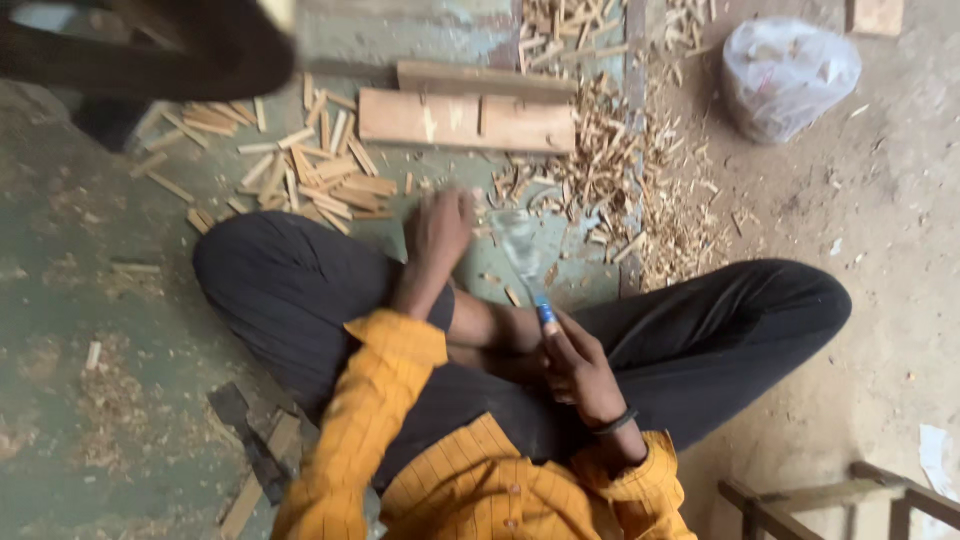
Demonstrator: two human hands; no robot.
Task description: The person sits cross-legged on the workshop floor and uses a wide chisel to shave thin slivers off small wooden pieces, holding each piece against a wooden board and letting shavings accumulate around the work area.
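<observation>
Two hands at work over crossed legs | right hand (578,365) clamped on clear plastic bottle (522,250) near its blue cap, bottle tilted over floor | left hand (440,228) blurred, fingers curled together beside bottle | wood scraps (320,180) just ahead

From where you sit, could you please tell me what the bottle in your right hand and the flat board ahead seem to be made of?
The bottle looks like clear, thin plastic: see-through body, blue cap, though blurred. The board looks like bare, unfinished wood: pale tan, matte, with matching splinters beside it.
</observation>
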